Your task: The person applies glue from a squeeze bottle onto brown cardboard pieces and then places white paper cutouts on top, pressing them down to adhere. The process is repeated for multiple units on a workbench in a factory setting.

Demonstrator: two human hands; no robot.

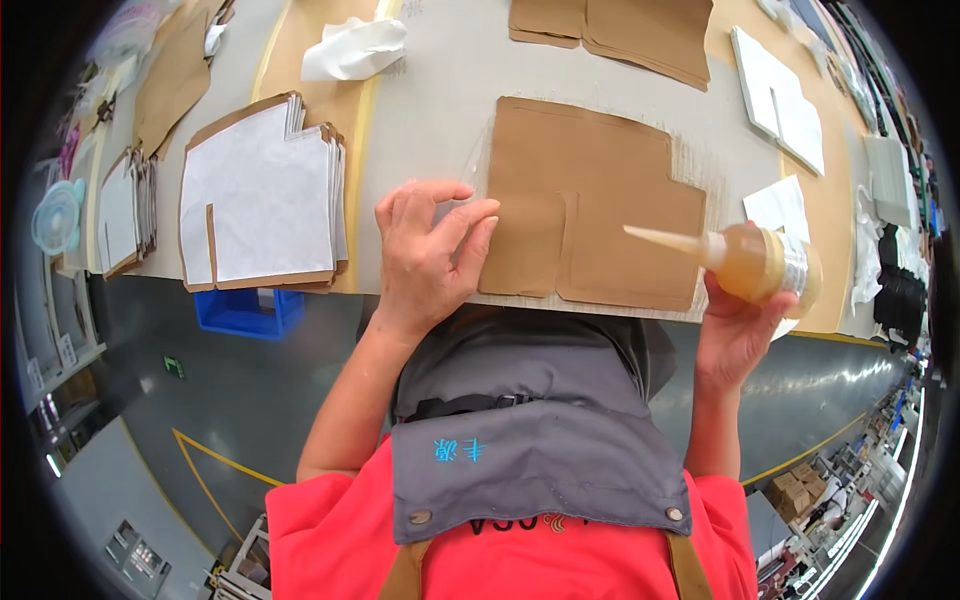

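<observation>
The table (440,90) fills the upper half of my view, its near edge running just above my apron (540,420), with grey floor showing below it on both sides. Bare tabletop lies open between the brown cardboard sheet (590,200) in front of me and the stack of white-faced sheets (260,195) to my left. The cardboard sheet is flat, notched at its right corner and slit from its near edge, which lies close to the table's rim. More brown sheets (640,30) sit further back, well apart, and white sheets (785,100) lie off to the right. A blue bin (245,312) stands under the table by the white-faced stack. My left hand (430,250) rests with fingers spread, not gripping, its fingertips pressing the sheet's left edge. My right hand (735,330) is closed around a glue bottle (765,262), amber and lying sideways, its long pale nozzle pointing left over the sheet's right part.
</observation>
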